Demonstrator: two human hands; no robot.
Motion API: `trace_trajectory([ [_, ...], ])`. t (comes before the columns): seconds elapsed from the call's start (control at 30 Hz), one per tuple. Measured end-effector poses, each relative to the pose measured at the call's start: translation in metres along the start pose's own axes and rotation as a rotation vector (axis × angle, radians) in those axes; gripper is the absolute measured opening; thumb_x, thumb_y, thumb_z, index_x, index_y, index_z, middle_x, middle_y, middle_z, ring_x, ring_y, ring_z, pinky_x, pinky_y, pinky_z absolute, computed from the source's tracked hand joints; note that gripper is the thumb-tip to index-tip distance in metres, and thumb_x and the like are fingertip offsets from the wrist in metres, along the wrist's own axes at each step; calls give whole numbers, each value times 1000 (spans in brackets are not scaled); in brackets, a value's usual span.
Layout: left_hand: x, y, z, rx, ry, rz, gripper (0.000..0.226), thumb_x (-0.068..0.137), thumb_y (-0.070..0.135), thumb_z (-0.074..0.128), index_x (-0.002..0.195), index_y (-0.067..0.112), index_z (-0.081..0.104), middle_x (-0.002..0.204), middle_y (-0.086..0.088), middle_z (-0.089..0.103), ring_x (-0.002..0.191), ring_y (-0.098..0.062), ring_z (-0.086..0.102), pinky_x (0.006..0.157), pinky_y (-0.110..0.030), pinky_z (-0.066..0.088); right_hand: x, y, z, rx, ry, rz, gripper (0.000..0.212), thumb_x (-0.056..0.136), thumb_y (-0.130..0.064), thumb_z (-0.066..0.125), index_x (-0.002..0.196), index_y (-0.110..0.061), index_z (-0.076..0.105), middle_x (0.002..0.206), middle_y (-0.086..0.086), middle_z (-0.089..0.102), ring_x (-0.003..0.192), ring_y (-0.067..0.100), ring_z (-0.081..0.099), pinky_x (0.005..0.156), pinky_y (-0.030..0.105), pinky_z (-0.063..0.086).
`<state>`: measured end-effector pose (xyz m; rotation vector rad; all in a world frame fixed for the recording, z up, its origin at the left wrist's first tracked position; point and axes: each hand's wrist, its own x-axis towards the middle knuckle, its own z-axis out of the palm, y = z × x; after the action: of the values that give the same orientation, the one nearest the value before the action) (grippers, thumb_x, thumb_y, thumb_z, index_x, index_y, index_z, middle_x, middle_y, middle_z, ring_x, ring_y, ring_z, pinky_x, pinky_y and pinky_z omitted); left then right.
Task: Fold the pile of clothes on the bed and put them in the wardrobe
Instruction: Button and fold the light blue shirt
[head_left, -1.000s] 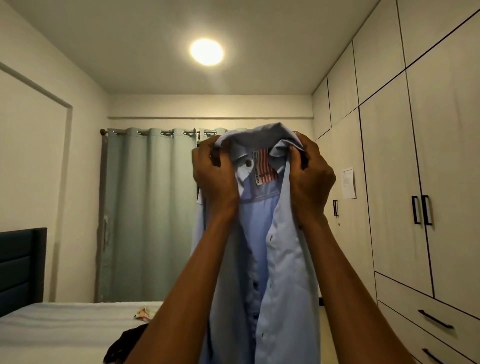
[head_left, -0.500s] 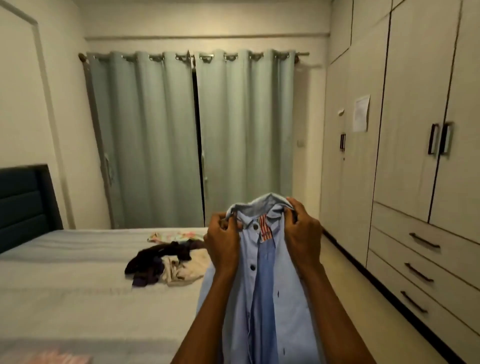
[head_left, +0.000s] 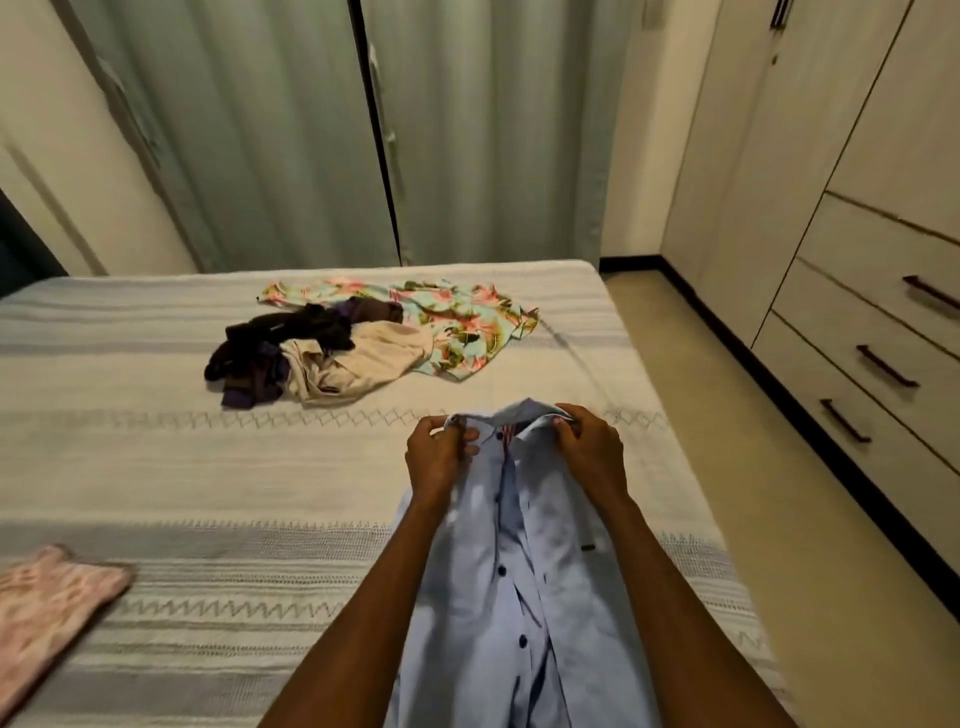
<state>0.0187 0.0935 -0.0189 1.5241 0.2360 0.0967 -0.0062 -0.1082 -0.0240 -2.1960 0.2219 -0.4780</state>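
Since the light-blue button-up cotton shirt (head_left: 519, 561) is light, limp and creases easily, collar ends look the best hold: left hand (head_left: 439, 457) and right hand (head_left: 589, 447) each have a pinching grip there, shirt hanging over the white woven bed (head_left: 208, 478).

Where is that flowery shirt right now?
The floral shirt lies on the bed, far side, right of the dark clothes and cream garment.

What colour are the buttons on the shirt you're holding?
Dark navy, nearly black, on the light blue button-up shirt; seen in the head view.
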Motion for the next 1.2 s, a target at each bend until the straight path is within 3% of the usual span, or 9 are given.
trace_trajectory([
  [0.2, 77, -66, 19, 188, -98, -104, 14, 84, 20, 65, 97, 15, 66, 91, -15, 74, 71, -24, 65, 64, -35, 51, 46, 53, 52, -46, -155, 153, 25, 97, -20, 56, 117, -18, 70, 110, 13, 72, 105, 35, 63, 79, 36, 43],
  [0.33, 93, -112, 21, 447, -225, 20, 54, 94, 18, 62, 144, 16, 43, 114, -8, 68, 99, -19, 65, 87, -35, 52, 52, 77, 82, -122, -225, 212, 41, 98, -26, 57, 139, -19, 54, 119, 14, 68, 112, 36, 62, 84, 37, 44],
  [0.4, 88, -114, 23, 551, -195, 164, 57, 97, 13, 59, 150, 14, 37, 112, -4, 64, 99, -17, 62, 86, -29, 47, 48, 81, 90, -168, -197, 162, 53, 98, -29, 58, 148, -25, 44, 121, 14, 64, 110, 36, 61, 87, 39, 48],
  [0.57, 87, -104, 24, 851, -218, 435, 38, 96, 19, 61, 134, 18, 56, 123, -13, 49, 95, -29, 63, 75, -31, 49, 40, 78, 97, -540, -14, -217, 55, 89, -38, 69, 141, -35, 52, 123, 10, 52, 105, 32, 53, 79, 47, 53],
  [0.7, 96, -102, 23, 1143, -434, 514, 32, 96, 25, 58, 128, 25, 62, 130, -6, 53, 99, -29, 64, 72, -41, 55, 49, 80, 102, -598, -92, -450, 30, 77, -31, 78, 106, -34, 74, 122, 2, 64, 119, 33, 53, 88, 46, 45],
  [0.77, 101, -100, 25, 1254, -533, 456, 36, 96, 28, 57, 132, 26, 59, 133, -4, 54, 106, -32, 63, 77, -42, 54, 51, 81, 102, -661, -187, -450, 20, 73, -27, 81, 92, -31, 77, 101, 1, 70, 113, 34, 57, 88, 45, 44],
  [0.9, 105, -95, 30, 1417, -539, 413, 43, 96, 33, 57, 139, 30, 52, 145, -10, 41, 109, -37, 60, 84, -42, 51, 50, 79, 97, -748, -293, -367, 20, 77, -28, 79, 95, -34, 77, 99, 6, 67, 103, 34, 57, 86, 45, 41],
  [1.1, 108, -80, 29, 1442, -518, 491, 31, 90, 35, 65, 113, 15, 65, 132, -9, 47, 101, -34, 59, 74, -39, 47, 52, 75, 89, -720, -285, -437, 27, 65, -36, 87, 83, -23, 73, 105, 5, 66, 104, 32, 60, 81, 44, 46],
  [1.2, 106, -70, 23, 1240, -584, 439, 20, 88, 36, 71, 95, 18, 67, 115, -4, 62, 96, -27, 63, 74, -34, 47, 50, 77, 82, -627, -249, -568, 17, 77, -34, 71, 90, -22, 70, 104, 1, 70, 112, 28, 62, 86, 39, 44],
])
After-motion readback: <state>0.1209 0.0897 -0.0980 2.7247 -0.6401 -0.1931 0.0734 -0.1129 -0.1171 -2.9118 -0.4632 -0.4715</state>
